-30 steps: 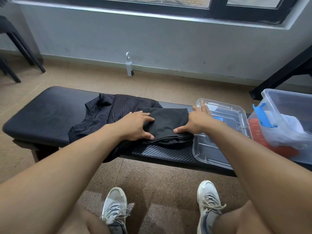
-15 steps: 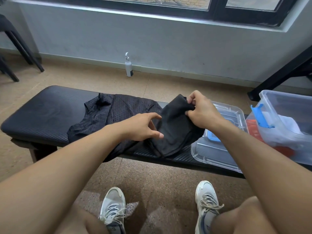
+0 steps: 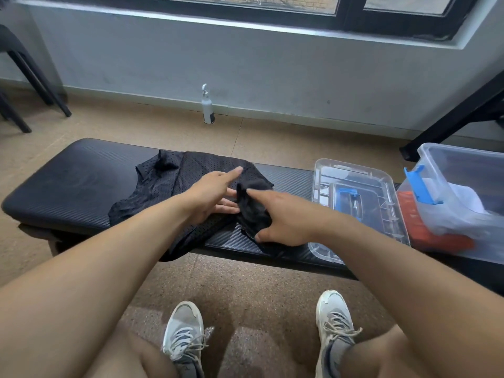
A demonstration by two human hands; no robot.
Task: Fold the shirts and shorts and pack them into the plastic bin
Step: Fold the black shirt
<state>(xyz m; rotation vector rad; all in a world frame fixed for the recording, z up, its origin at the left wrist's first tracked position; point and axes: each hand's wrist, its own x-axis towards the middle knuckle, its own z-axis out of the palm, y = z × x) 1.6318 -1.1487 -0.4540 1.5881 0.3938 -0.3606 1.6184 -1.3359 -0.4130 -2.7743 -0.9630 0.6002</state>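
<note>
**Currently: dark garment bunched between both hands on the desk**

Item under handling: a small black garment (image 3: 252, 211), plain matte fabric, crumpled into an irregular bundle with no flat fold visible. It sits near the front edge of the black padded desk (image 3: 68, 186), partly over a second garment. Whether it is a shirt or shorts cannot be told.

Second garment: a black mesh shirt (image 3: 174, 181), perforated weave, spread loosely and wrinkled across the middle of the desk, one portion hanging over the front edge.

Left hand (image 3: 211, 196): fingers straight and spread, forefinger extended, lying against the left side of the bundle over the mesh shirt.

Right hand (image 3: 283, 222): forefinger extended, thumb pressed into the lower edge of the bundle; remaining fingers are hidden, so a full grip cannot be confirmed.

Clear lid (image 3: 381, 186) with a blue latch lies flat on the desk, right of the hands. Plastic bin (image 3: 463, 165), transparent with a blue clip, stands at far right, holding white and orange-red items.
</note>
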